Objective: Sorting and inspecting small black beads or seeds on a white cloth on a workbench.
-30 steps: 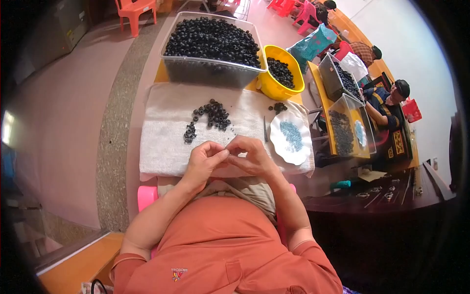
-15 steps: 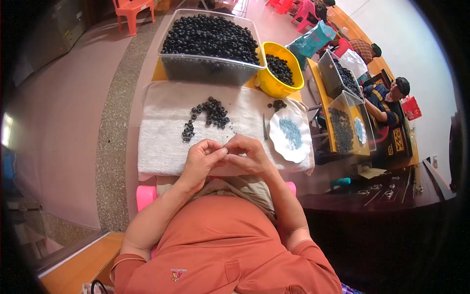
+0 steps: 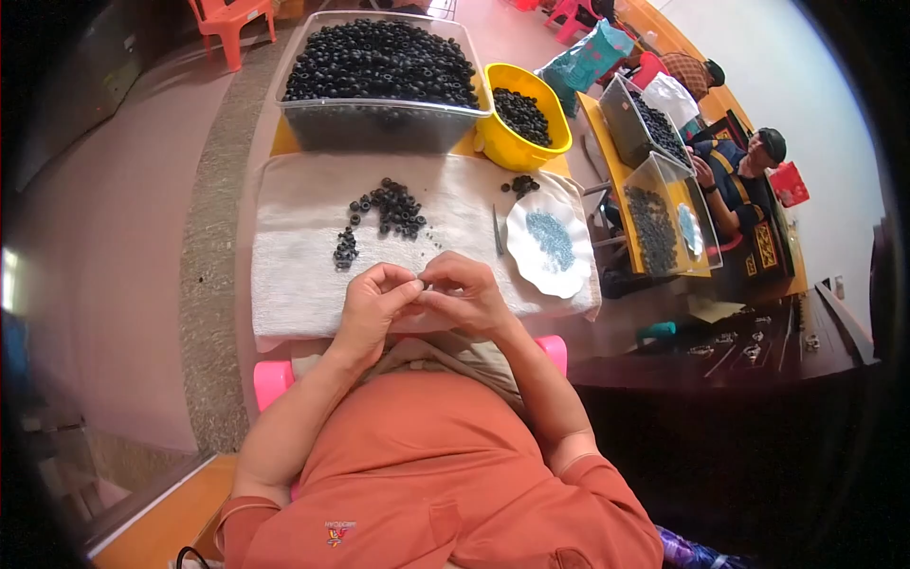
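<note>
I'm looking at the white scalloped plate (image 3: 569,277), a heap of pale-blue granules (image 3: 550,239) in its middle; to its left, a little toward the person, the bare left hand (image 3: 373,305) and bare right hand (image 3: 468,299) meet above the near edge of the white textured cloth (image 3: 294,294); thumb and forefinger of each are drawn together in a pinch, the other fingers curled, and between those tips sits a small dark piece (image 3: 424,281) – mostly hidden, so I cannot tell its shape; farther left of the plate lies a loose heap of black ring-shaped pieces (image 3: 399,212), with a cluster of smaller black rings (image 3: 346,249) at its near left end; a slim grey pointed tool (image 3: 498,230) lies just beside the plate's left side; a few black bits (image 3: 520,186) rest just beyond its far rim; past them, on the yellow tabletop (image 3: 282,138), stand a yellow plastic tub (image 3: 517,155) and a large clear plastic bin (image 3: 379,130) – both holding black pieces; well right of the plate, another person (image 3: 728,185) sits beside similar bins.
</note>
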Demonstrator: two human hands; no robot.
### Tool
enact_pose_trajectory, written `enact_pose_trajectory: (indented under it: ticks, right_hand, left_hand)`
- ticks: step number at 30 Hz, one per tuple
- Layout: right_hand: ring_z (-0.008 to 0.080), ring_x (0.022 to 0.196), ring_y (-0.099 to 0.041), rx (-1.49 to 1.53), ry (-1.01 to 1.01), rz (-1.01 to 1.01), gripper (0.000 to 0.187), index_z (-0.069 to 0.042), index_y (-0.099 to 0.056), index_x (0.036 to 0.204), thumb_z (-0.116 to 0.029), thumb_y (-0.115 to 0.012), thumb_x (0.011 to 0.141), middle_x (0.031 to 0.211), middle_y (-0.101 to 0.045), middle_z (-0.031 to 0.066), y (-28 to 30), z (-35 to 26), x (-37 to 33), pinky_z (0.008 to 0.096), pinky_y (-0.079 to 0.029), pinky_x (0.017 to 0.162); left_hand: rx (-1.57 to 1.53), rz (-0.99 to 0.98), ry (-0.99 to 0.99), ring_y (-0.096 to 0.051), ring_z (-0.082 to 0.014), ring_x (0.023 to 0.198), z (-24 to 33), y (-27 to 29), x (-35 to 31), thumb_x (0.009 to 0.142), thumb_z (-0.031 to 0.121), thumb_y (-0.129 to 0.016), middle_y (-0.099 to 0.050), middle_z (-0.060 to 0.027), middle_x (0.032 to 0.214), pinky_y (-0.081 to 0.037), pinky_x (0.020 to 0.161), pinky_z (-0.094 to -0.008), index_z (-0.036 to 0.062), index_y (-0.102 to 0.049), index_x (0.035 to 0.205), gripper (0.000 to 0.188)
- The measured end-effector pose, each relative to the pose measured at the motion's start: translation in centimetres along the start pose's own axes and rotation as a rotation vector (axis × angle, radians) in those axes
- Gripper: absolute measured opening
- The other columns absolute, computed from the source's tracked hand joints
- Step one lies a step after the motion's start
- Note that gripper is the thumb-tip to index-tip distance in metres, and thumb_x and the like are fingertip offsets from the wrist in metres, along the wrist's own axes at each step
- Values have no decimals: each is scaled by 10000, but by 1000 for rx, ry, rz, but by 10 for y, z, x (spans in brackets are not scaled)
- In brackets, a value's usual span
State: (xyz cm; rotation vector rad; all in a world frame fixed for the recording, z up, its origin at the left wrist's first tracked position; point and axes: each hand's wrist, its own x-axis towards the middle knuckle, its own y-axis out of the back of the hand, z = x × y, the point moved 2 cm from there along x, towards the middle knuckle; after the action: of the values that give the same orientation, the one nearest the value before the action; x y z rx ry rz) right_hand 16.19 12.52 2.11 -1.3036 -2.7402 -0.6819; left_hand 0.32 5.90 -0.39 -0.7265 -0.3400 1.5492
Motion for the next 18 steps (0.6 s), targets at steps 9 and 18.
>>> enact_pose_trajectory:
  ticks: [9,18]
  right_hand:
    - [147,707,-631,-290,103,165,185,1,-661,960,49,-688,784,917,-647,106,47,-8,-26,259,-507,609]
    - [349,858,-651,-945,-255,202,153,-32,-713,935,-89,-663,803,916,-676,157,140,9,-52,402,-516,783]
  left_hand:
    - [31,35,20,-641,-122,800,1,1,-1,893,72,-660,-652,-45,901,-559,739,-268,39,-611,971,99]
    - [43,39,19,-642,-124,803,-1,-1,-1,886,76,-668,-653,-49,897,-560,742,-268,37,-609,971,111]
